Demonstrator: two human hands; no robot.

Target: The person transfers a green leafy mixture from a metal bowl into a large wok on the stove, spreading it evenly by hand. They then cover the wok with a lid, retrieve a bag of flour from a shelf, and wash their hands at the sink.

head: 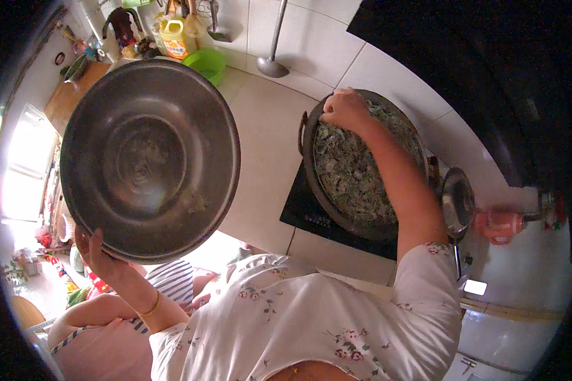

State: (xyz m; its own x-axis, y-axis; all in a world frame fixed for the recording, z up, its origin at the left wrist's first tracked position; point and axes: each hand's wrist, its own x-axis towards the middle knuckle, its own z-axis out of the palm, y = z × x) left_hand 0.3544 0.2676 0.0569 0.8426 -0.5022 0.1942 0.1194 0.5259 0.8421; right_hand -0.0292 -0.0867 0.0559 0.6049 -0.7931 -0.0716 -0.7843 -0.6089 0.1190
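Note:
My left hand (97,257) grips the lower left rim of a large, dark metal basin (148,157). The basin is tilted so its bare inside faces me, with a few smears near the lower right. Across the counter, my right hand (345,109) is curled at the far left rim of a wide round pan (317,190). Chopped leafy greens (352,176), which look coated in something pale, fill that pan. Whether my right fingers hold some of the greens is hidden. The pan stands on a black cooktop (310,216), and my forearm covers part of it.
A steel ladle (272,66) hangs on the tiled wall. At the back left are a green plastic bowl (207,64) and a yellow jug (174,38). A small pan (457,202) stands right of the large one. Another person (105,338) is close by at lower left.

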